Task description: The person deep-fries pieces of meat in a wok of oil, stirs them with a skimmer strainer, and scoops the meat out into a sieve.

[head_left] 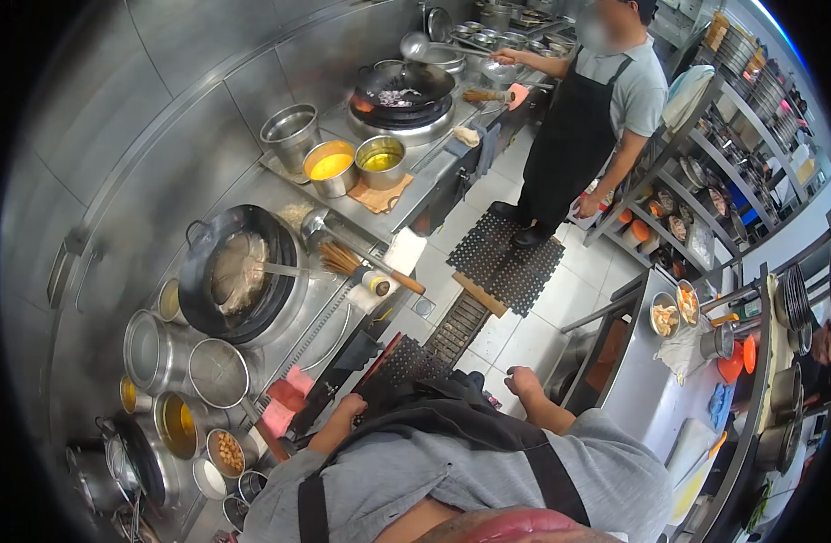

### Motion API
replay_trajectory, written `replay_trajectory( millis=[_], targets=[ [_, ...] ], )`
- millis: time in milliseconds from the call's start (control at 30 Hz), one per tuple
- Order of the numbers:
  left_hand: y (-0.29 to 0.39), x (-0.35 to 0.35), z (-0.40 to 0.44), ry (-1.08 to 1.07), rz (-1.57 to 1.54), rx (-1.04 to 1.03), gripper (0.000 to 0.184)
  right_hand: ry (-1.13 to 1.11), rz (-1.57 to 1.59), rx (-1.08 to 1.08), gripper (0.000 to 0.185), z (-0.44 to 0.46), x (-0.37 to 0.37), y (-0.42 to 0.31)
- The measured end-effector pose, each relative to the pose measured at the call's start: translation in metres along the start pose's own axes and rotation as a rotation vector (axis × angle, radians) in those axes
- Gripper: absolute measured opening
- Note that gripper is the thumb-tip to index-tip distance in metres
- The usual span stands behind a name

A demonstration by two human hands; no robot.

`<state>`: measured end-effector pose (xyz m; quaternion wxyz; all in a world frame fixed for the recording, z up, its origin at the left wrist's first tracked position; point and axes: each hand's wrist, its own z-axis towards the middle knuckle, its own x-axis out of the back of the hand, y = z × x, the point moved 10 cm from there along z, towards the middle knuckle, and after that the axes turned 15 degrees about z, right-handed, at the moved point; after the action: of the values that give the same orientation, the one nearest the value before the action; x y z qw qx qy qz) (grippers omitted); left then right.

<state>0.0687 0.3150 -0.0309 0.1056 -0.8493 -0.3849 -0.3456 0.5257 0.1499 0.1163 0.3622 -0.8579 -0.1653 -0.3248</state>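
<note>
My left hand [350, 407] hangs at the stove's front edge, near a pink cloth [287, 398]; its fingers are too small to make out. On the other side of my apron, my right hand [524, 383] is held out over the floor, fingers apart, holding nothing. A wok [198, 271] with bubbling liquid and a metal tool in it sits on the near burner. Beside it lie a ladle [316, 224] with a wooden handle and a bamboo brush [341, 258]. Two pots of yellow liquid [330, 166] stand farther along the stove.
A co-worker in a black apron [574, 136] stands on a rubber mat [506, 258], one hand holding a ladle by the far wok [405, 86]. A steel counter [633, 362] with bowls of food runs along the right. Metal pots and a strainer [218, 373] crowd the near stove.
</note>
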Motion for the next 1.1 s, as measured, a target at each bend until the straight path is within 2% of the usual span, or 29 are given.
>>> replay_trajectory(
  millis=[67, 133, 267, 333, 367, 433, 533, 600, 667, 733, 833, 967, 1033, 1100],
  targets=[
    [-0.001, -0.009, 0.001, -0.022, -0.043, 0.031, 0.039, -0.008, 0.0, -0.008, 0.035, -0.003, 0.001, -0.001],
    [-0.022, -0.038, 0.024, -0.02, -0.119, 0.221, 0.038, -0.008, 0.015, -0.018, 0.034, -0.01, 0.006, -0.006],
    [-0.021, -0.045, 0.019, -0.041, -0.124, 0.213, 0.038, -0.005, 0.007, 0.019, 0.033, -0.006, 0.005, -0.006],
    [0.001, -0.031, 0.005, 0.024, 0.014, -0.032, 0.038, 0.011, 0.011, 0.01, 0.033, -0.005, 0.008, -0.008],
    [0.005, -0.026, -0.003, 0.033, 0.013, -0.033, 0.038, 0.018, 0.008, 0.015, 0.033, -0.004, 0.01, -0.01],
    [-0.005, -0.012, -0.021, 0.054, -0.31, 0.204, 0.037, 0.027, -0.008, 0.021, 0.033, -0.003, 0.014, -0.013],
    [0.003, -0.007, -0.017, 0.072, -0.165, 0.134, 0.036, 0.049, -0.011, 0.035, 0.033, -0.006, 0.023, -0.02],
    [-0.007, -0.04, 0.009, 0.098, -0.153, 0.082, 0.035, 0.068, -0.004, 0.025, 0.033, -0.013, 0.024, -0.014],
    [-0.004, -0.031, 0.013, 0.127, -0.147, 0.038, 0.034, 0.039, -0.037, 0.034, 0.033, -0.012, 0.02, -0.011],
    [0.003, -0.012, -0.021, -0.062, -0.305, 0.15, 0.032, 0.044, -0.034, 0.027, 0.033, -0.015, 0.021, -0.009],
    [0.008, 0.0, -0.035, -0.05, -0.318, 0.231, 0.03, 0.039, -0.041, 0.017, 0.032, -0.024, 0.018, -0.005],
    [0.012, 0.002, -0.039, -0.018, -0.379, 0.206, 0.03, 0.034, -0.035, 0.017, 0.031, -0.026, 0.012, 0.002],
    [0.005, -0.003, -0.045, 0.014, -0.478, 0.3, 0.028, 0.024, -0.034, 0.023, 0.032, -0.028, 0.01, 0.003],
    [0.005, -0.013, -0.037, -0.007, -0.367, 0.247, 0.028, 0.012, -0.029, 0.03, 0.034, -0.026, 0.008, 0.002]
  ],
)
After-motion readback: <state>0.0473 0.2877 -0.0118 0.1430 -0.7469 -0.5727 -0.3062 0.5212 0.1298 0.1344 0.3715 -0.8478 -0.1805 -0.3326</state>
